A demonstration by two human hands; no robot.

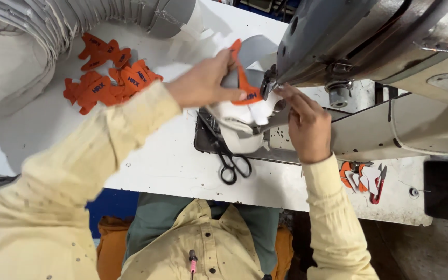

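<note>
At the sewing machine [369, 41], the left hand [203, 83] is pinching an orange patch [245, 85] onto the white piece [239, 122] under the needle; the right hand [307, 122] is pressing alongside. Unsewn patches [107, 78] are waiting left of the machine.

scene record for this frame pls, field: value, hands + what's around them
setting: white worktable with a grey sewing machine
left hand: pinches an orange cut piece at the needle area
right hand: fingertips press the white fabric piece under the machine head
scissors: black, lying on the table near the front edge
orange pieces pile: loose stack at the far left of the table
small tool cluster: orange and white bits with a red snipper, right of the right wrist
grey fabric bundle: top left
</note>
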